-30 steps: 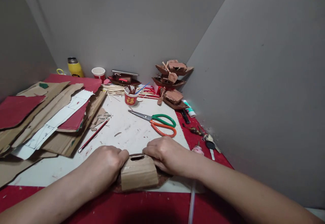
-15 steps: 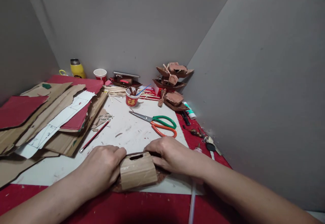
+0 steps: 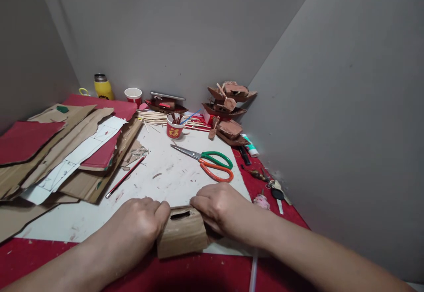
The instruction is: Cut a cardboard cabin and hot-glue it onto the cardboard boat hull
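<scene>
Between my two hands is a bent cardboard piece, tan and arched like a boat cover, with a dark slot near its far edge. My left hand is closed on its left side, thumb at the far left corner. With fingers curled, my right hand grips the far right corner. A dark brown part shows just under the piece at the right; most of it is hidden. Beyond the hands lie scissors with one green and one orange handle, blades pointing left.
Stacked cardboard sheets and a pencil lie left. A paper cup stands near wooden sticks. Several brown model boats sit at the back right, by a glue tube and keys. Grey panels enclose the table.
The cardboard piece has tilted and come slightly nearer, showing less of the brown part beneath it. Both hands have shifted slightly with it. The whole view has shifted a little.
</scene>
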